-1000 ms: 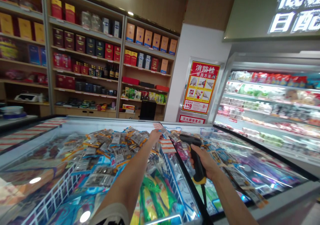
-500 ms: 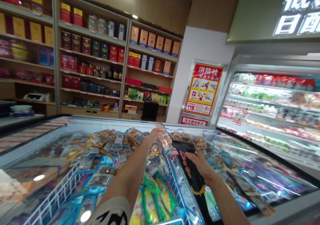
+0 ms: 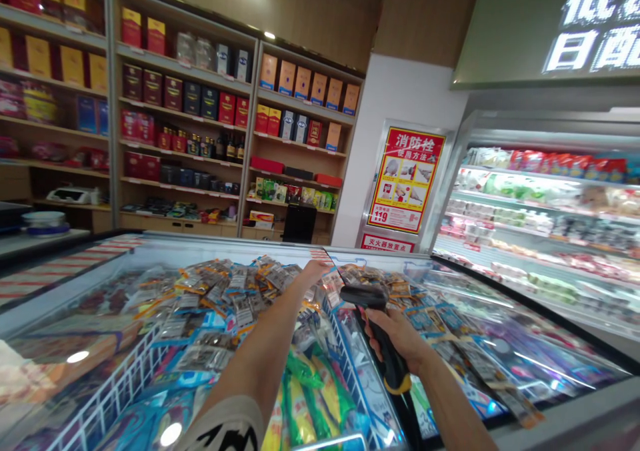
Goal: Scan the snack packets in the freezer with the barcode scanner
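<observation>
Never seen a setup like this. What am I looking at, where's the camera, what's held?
No robot here: these are a person's bare hands, seen from a head-worn camera looking forward and down. Below them is a shop freezer with a white wire basket. Small packets lie heaped at the far end, with green-and-yellow packs nearer. The right hand grips a black-and-yellow handheld scanner. The left hand reaches toward the far side, by a packet; whether it grips that is too unclear to tell.

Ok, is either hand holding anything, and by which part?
The right hand holds the black scanner by its handle. The left hand is at a packet; whether it grips it can't be told.
</observation>
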`<state>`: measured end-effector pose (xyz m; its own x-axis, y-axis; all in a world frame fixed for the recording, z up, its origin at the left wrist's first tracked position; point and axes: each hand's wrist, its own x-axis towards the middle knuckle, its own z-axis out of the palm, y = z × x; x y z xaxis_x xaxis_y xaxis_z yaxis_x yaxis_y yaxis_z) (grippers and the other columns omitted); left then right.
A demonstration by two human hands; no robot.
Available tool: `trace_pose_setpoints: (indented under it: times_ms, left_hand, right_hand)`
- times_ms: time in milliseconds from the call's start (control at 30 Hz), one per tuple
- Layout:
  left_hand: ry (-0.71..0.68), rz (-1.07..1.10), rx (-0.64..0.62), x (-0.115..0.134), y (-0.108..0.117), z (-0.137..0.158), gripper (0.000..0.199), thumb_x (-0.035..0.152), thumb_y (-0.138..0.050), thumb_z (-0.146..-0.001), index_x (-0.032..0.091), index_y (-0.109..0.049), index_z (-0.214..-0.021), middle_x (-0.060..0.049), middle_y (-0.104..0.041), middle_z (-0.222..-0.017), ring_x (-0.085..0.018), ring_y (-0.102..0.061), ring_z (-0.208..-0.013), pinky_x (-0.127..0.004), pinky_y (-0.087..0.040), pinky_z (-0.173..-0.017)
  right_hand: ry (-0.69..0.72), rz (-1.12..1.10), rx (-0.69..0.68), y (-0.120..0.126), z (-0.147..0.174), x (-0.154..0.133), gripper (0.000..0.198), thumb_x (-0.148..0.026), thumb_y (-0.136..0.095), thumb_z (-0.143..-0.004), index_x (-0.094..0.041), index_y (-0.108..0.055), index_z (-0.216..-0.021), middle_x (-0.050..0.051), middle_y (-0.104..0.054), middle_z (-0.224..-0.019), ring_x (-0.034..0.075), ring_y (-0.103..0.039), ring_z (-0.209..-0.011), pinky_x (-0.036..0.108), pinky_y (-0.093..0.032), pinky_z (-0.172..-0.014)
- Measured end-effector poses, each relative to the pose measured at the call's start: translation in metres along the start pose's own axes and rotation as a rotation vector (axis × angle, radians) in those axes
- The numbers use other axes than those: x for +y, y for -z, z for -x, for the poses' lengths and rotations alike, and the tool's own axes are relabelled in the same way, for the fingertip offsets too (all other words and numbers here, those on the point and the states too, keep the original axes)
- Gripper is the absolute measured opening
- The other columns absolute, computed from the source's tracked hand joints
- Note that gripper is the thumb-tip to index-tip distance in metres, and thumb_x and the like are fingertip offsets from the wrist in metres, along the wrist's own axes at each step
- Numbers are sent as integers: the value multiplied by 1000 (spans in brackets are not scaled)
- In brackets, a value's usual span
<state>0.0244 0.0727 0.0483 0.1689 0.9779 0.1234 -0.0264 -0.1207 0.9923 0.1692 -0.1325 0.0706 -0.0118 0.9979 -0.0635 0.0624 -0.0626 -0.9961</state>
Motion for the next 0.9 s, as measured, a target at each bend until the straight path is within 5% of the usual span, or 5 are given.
trace_pose_setpoints:
  times_ms: [167, 333, 700, 800, 900]
  left_hand:
    - [55, -204, -112, 4, -8, 2, 27, 29, -46, -78, 13, -52, -99, -6, -55, -97, -15, -54, -82, -33, -46, -68]
    - [43, -380, -76, 9, 1, 5, 29, 30, -46, -78, 13, -52, -100, -5, -55, -99, -17, -54, -84, -34, -46, -70]
    - [19, -777, 192, 28, 96, 14, 27, 28, -47, -77, 16, -52, -101, -6, -53, -104, -17, -52, -92, -36, -43, -76]
    - [-26, -819, 262, 30, 89, 14, 29, 28, -47, -78, 16, -51, -103, -7, -51, -108, -18, -50, -96, -39, -41, -79]
    - [-96, -817, 273, 29, 54, 11, 30, 28, -45, -78, 16, -50, -105, -8, -49, -112, -19, -49, -97, -41, -40, -81]
  right_hand:
    - [-15, -17, 28, 4, 5, 1, 25, -40, -53, -67, -16, -48, -66, -4, -50, -49, 7, -42, -34, 19, -36, -31]
    - [-20, -45, 103, 11, 8, 1, 24, -38, -54, -67, -16, -48, -63, -4, -48, -44, 7, -42, -32, 18, -35, -30]
    - [28, -80, 273, 49, 5, -2, 28, -38, -53, -69, -14, -50, -55, -1, -49, -39, 8, -42, -31, 20, -36, -31]
    - [29, -73, 321, 61, 5, -3, 29, -38, -54, -68, -14, -50, -54, -1, -49, -39, 8, -42, -32, 20, -36, -31]
    - [26, -89, 371, 75, 5, 0, 30, -39, -53, -69, -14, -49, -54, -1, -48, -39, 8, -42, -32, 20, -36, -31]
